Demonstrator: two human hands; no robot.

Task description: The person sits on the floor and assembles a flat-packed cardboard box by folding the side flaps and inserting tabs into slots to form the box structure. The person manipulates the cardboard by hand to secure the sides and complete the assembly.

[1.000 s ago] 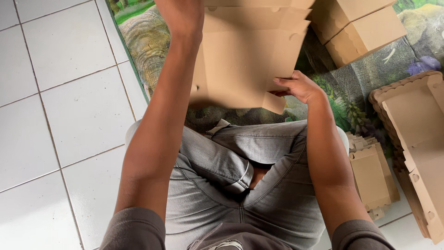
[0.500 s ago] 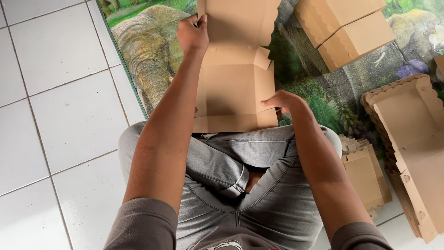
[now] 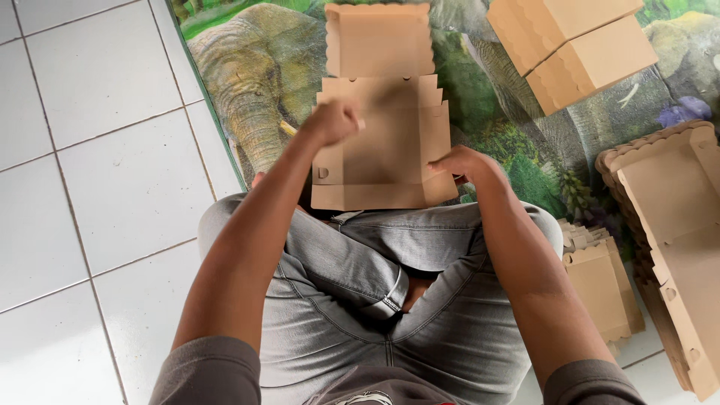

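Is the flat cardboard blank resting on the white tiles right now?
No, the flat cardboard blank lies on the elephant-print mat before the knees, with both hands on its side edges.

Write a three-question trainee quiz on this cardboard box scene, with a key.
1. True or false: the flat cardboard box blank lies on a mat printed with an elephant.
2. Which hand rests on the blank's right edge? A. left hand B. right hand C. neither
3. Fill in: the two folded boxes sit at the top ____ of the view.

Key
1. True; it lies in front of the person's crossed legs.
2. B; the right hand touches that edge, while the left hand is closed in a fist over the blank's left part.
3. Right; a stack of flat blanks lies below them.
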